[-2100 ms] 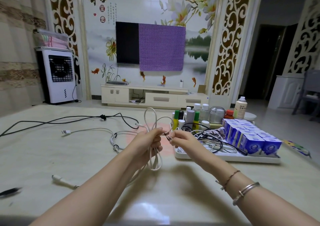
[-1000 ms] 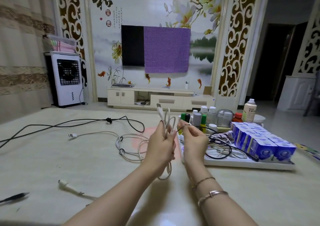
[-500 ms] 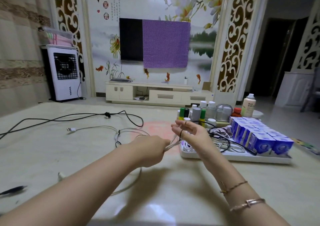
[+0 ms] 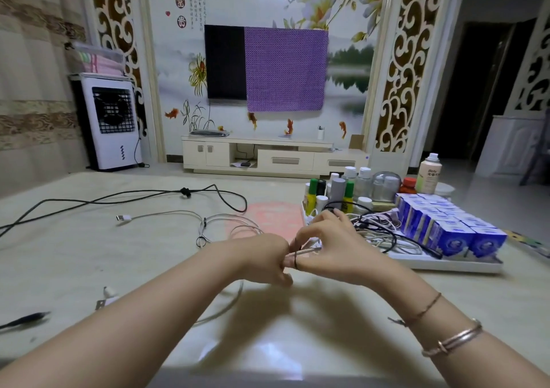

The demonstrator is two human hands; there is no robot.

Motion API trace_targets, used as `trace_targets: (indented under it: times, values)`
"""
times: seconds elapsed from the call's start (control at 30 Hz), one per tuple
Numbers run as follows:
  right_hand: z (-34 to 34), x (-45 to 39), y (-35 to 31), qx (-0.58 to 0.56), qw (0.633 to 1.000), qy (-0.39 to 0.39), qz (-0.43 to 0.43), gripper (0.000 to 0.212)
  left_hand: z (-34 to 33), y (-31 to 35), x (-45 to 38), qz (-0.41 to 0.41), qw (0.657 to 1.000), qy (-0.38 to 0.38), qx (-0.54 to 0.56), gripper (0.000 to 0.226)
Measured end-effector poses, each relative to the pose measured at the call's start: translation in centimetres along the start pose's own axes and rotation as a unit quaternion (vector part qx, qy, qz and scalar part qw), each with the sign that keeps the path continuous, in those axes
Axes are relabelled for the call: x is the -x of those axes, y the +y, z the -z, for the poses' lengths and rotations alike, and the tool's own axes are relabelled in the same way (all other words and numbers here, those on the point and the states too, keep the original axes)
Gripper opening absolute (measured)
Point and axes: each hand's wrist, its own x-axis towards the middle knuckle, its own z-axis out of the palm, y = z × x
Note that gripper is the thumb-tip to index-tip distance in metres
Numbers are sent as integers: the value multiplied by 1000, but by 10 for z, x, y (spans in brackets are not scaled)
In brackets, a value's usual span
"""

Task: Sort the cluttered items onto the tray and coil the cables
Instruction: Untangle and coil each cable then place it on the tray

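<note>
Pale glossy table [image 4: 297, 343], living room, left hand [image 4: 262, 261] clenching white cable [image 4: 221, 306], right hand [image 4: 333, 246] pinching its bundled end

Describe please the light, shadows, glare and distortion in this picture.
Head view: soft indoor light; the forearms and both hands, left hand and right hand, cast dark shadows on the table beneath them; a bright glare patch shines on the glossy top near the bottom edge; wide-angle distortion bends the wall panels at the frame sides; the pen at left looks blurred.
</note>
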Motion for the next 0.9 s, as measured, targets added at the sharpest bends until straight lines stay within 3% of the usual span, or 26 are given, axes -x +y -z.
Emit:
trace_targets:
  times: [0.07, 0.17, 0.3, 0.43, 0.57, 0.77, 0.83, 0.9]
  values:
    - [2, 1, 1, 12, 1000, -2, 13, 21, -3, -1, -1, 5, 998, -6, 56, 23]
    - [5, 4, 9, 17, 999, -18, 23, 20, -6, -2, -1, 23, 973, 1, 231, 31]
    - [1, 4, 22, 11, 998, -55, 24, 39, -1, -2, -4, 28, 921, 6, 387, 43]
    - [5, 5, 41, -105, 993, -52, -3, 16, 2, 7, -12, -9, 889, 13, 457, 32]
    - [14, 11, 42, -302, 944, -126, -36, 11, 2, 12, -18, -33, 896, 67, 437, 30]
    - [13, 14, 50, -263, 961, -64, -55, 10, 5, 25, -31, 19, 958, 203, 202, 36]
    - [9, 14, 51, -263, 963, -28, -51, 15, 12, 35, -36, 53, 963, 246, 99, 31]
    - [12, 16, 47, -299, 953, -1, -48, 19, 16, 39, -41, 74, 960, 257, 75, 26]
